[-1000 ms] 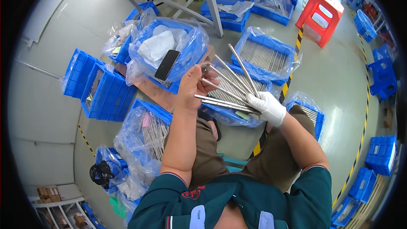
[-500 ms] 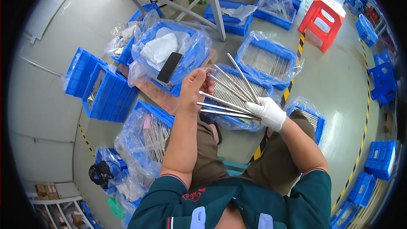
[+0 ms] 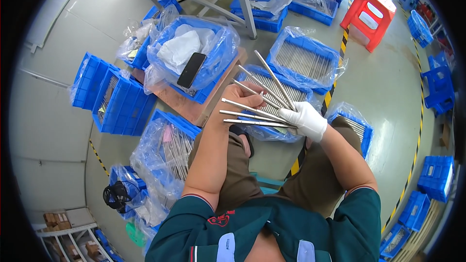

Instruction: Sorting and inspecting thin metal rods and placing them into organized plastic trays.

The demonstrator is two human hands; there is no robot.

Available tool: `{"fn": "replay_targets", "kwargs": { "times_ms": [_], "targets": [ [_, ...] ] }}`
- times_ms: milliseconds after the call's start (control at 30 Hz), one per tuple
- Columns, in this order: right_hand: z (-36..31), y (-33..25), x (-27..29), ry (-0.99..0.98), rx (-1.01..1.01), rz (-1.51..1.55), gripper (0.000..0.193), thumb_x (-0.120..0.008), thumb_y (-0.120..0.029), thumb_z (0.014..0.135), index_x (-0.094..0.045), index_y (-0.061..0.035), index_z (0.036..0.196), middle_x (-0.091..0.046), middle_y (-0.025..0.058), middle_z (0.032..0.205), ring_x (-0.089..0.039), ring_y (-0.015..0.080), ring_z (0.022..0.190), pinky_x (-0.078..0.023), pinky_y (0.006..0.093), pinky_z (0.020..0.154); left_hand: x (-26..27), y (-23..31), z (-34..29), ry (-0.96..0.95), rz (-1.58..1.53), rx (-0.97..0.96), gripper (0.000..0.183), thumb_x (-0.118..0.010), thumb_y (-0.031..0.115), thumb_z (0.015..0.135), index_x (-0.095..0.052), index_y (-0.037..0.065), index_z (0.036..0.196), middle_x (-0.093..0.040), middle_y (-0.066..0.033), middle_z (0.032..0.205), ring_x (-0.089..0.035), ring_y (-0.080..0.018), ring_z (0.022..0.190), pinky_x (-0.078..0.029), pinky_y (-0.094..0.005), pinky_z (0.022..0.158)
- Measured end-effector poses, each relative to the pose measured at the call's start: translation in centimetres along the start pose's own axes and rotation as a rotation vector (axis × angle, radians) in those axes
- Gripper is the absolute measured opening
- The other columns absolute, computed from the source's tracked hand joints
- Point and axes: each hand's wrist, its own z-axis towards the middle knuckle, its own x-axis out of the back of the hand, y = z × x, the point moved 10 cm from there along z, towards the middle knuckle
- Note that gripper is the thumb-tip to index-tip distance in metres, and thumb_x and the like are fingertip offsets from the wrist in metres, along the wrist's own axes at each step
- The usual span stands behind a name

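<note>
- My gloved right hand (image 3: 307,120) is clamped on a fan of metal rods (image 3: 274,80), held above a bagged blue crate (image 3: 272,136) full of similar rods.
- Bare left hand (image 3: 238,99) is just beside it, fingers bent at the rods; I can't tell if it's pinching one.
- Farther blue crate (image 3: 324,90): rods in a row, clear liner.
- Left-side blue crate (image 3: 180,123): loose rods, pink scrap.
- Upper-left lined blue crate (image 3: 200,96): white sheeting, black phone on top.
</note>
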Motion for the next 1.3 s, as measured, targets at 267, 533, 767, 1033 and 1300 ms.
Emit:
{"fn": "replay_targets", "kwargs": {
  "times_ms": [267,533,767,1033,1300],
  "targets": [
    [-1.6,0.5,-0.5,-0.153,-0.101,0.069,0.027,-0.061,-0.028,0.087,-0.06,-0.0028,0.078,-0.051,0.0008,0.058,-0.044,0.008,0.047,-0.032,0.0223,0.042,4.7,5.9,-2.0,0.129,-0.116,-0.355,0.022,-0.059,0.013,0.087,-0.061,-0.004,0.101,-0.062,-0.0089,0.075,-0.059,-0.0145,0.064,-0.048,-0.0252,0.059],
    [-1.8,0.4,-1.3,-0.192,-0.101,-0.032,0.033,-0.059,-0.034,0.089,-0.059,-0.0043,0.074,-0.049,0.0005,0.053,-0.043,0.0077,0.045,-0.032,0.0228,0.042,3.3,4.6,-1.2,0.015,-0.058,-0.262,0.03,-0.065,0.021,0.084,-0.061,-0.002,0.104,-0.063,-0.0079,0.077,-0.061,-0.0145,0.069,-0.049,-0.0262,0.065],
    [-2.0,0.4,-2.7,-0.317,-0.146,0.056,0.039,-0.057,-0.041,0.088,-0.057,-0.0066,0.069,-0.048,0.0009,0.05,-0.042,0.0079,0.043,-0.03,0.022,0.041,1.2,2.8,-0.7,-0.192,-0.012,-0.092,0.035,-0.067,0.006,0.077,-0.061,-0.002,0.11,-0.065,-0.0103,0.083,-0.062,-0.0152,0.075,-0.05,-0.0269,0.07],
    [-2.2,0.6,-3.1,-0.372,-0.161,0.203,0.037,-0.057,-0.039,0.089,-0.058,-0.0056,0.074,-0.047,0.0011,0.05,-0.04,0.0075,0.04,-0.027,0.0213,0.037,-0.5,2.8,-0.6,-0.141,0.067,-0.158,0.03,-0.063,0.008,0.081,-0.06,-0.004,0.107,-0.053,0.0007,0.068,-0.049,-0.0076,0.061,-0.038,-0.0201,0.053],
    [-2.7,2.4,-3.8,-0.406,-0.231,0.09,0.034,-0.062,-0.038,0.086,-0.06,-0.0036,0.081,-0.049,-0.0004,0.054,-0.044,0.0057,0.044,-0.031,0.0202,0.04,3.3,4.1,-0.3,-0.024,-0.116,-0.31,0.035,-0.061,0.023,0.087,-0.058,-0.005,0.107,-0.052,0.0003,0.066,-0.044,-0.0069,0.059,-0.033,-0.0204,0.053]
  ]
}}
